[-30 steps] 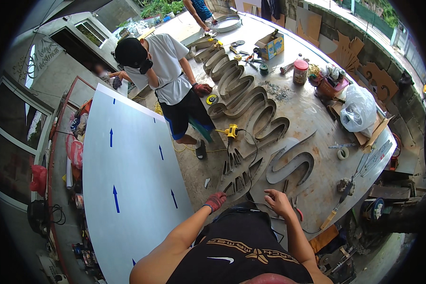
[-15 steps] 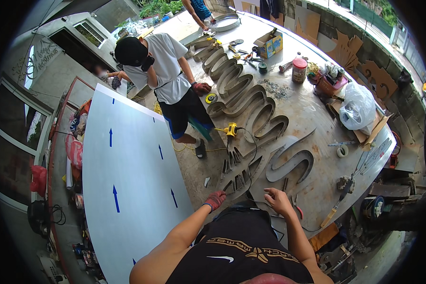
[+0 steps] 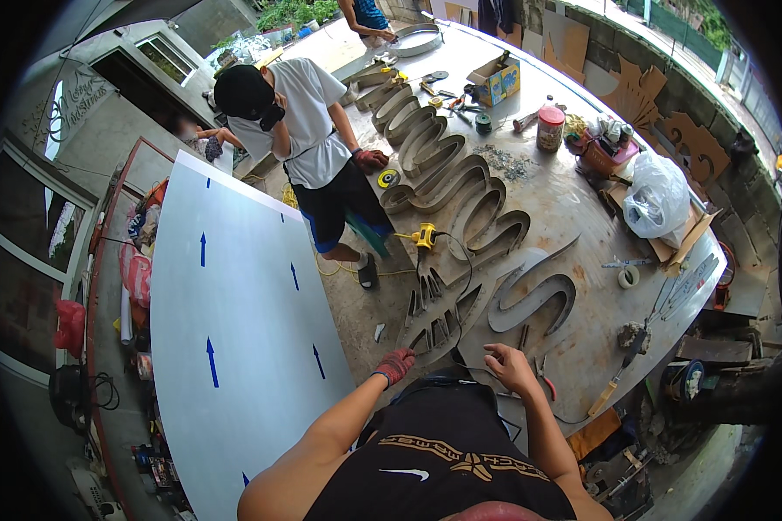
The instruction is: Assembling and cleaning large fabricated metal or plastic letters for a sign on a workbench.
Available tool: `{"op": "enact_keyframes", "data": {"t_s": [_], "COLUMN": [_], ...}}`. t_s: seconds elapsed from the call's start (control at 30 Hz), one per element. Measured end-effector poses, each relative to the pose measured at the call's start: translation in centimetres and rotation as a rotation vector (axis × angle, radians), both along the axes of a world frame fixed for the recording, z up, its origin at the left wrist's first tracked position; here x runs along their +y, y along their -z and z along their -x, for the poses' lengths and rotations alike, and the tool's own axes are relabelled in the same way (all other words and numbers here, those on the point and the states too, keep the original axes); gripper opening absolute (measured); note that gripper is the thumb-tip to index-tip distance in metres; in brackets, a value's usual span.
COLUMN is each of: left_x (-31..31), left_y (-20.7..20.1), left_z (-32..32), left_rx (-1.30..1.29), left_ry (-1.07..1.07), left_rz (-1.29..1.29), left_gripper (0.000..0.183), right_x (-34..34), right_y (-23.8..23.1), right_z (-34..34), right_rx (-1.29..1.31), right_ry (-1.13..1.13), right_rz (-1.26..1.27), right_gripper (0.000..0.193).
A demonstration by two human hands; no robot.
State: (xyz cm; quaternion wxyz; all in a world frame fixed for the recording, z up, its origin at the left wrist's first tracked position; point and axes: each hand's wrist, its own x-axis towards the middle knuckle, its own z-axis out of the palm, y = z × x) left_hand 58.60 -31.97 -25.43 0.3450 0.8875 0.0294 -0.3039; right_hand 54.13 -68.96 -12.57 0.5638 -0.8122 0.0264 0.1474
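Note:
My left hand (image 3: 397,366), in a red and grey glove, is closed on the near edge of a flat-bottomed sheet-metal shape (image 3: 432,337) with raised strips, at the table's left side. Bare and loosely bent, my right hand (image 3: 513,371) hovers over the near part of the table with fingers apart and nothing visible in them. Just right of it lie pliers (image 3: 546,382) with red handles. Beyond my hands sits a curved S-shaped metal letter (image 3: 534,304). A yellow corded power tool (image 3: 425,236) stands among the metal shapes, its dark cable running back toward me.
More bent metal letters (image 3: 460,187) line the metal table (image 3: 573,208). Across from me a person in a white shirt (image 3: 308,113) stands at its left side; another works at a metal ring (image 3: 417,40). A large pale sheet (image 3: 252,304) with blue arrows lies left. A jar (image 3: 549,130) and plastic bag (image 3: 656,195) sit right.
The far person's hands have shifted slightly at the metal ring. My own hands have stayed in place.

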Motion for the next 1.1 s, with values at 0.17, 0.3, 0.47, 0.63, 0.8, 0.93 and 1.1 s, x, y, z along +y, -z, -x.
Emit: {"op": "enact_keyframes", "data": {"t_s": [0.17, 0.3, 0.47, 0.63, 0.8, 0.93, 1.1], "left_x": [0.2, 0.5, 0.6, 0.3, 0.3, 0.6, 0.2], "left_y": [0.7, 1.5, 1.7, 1.2, 1.0, 1.5, 1.0], "left_z": [0.1, 0.1, 0.1, 0.0, 0.0, 0.1, 0.0], "left_rx": [0.001, 0.013, 0.013, 0.027, 0.0, -0.022, 0.02], "left_ry": [-0.022, -0.047, -0.036, -0.059, -0.001, -0.008, -0.03], "left_rz": [0.009, 0.036, 0.049, 0.051, 0.011, 0.02, 0.025], "left_gripper": [0.036, 0.034, 0.034, 0.035, 0.036, 0.036, 0.037], "right_x": [0.0, 0.0, 0.1, 0.0, -0.1, -0.1, -0.1], "right_y": [0.1, 0.0, -0.1, -0.6, -0.8, -0.6, -0.4], "right_z": [0.1, 0.1, 0.1, 0.0, -0.1, -0.2, -0.2], "right_rx": [-0.02, -0.014, -0.005, -0.004, -0.003, -0.018, -0.03], "right_ry": [0.004, -0.002, -0.004, -0.015, -0.022, -0.03, -0.024], "right_rz": [-0.011, -0.003, -0.008, 0.007, 0.012, 0.009, 0.009], "right_gripper": [0.034, 0.034, 0.034, 0.035, 0.035, 0.035, 0.035]}}
